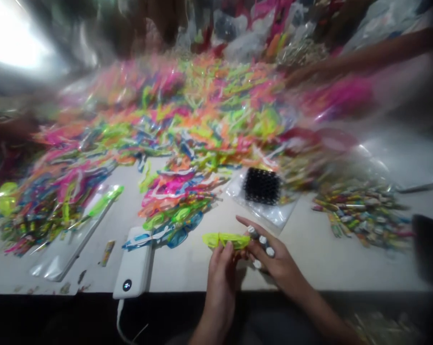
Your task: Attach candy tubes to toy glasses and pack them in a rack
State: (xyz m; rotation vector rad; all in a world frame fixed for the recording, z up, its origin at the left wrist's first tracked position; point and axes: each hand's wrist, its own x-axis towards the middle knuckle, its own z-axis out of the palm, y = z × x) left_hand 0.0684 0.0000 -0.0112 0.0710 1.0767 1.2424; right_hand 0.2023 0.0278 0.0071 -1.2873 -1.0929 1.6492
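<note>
My left hand [221, 268] and my right hand [274, 256] meet just above the near edge of the white table [188, 268]. Both pinch a small yellow-green pair of plastic toy glasses [225, 239], held flat between them. My left thumb lies on its underside, and my right fingers curl round its right end. Just beyond lies a big spread of neon plastic glasses [188, 143] in pink, orange, yellow, green and blue, many in clear wrappers.
A white power bank [134, 266] with a cable lies left of my hands. A clear bag of black pieces [262, 188] sits ahead. Small colourful sticks [363, 213] are heaped at right. Another person's arm [363, 60] reaches in at the far right.
</note>
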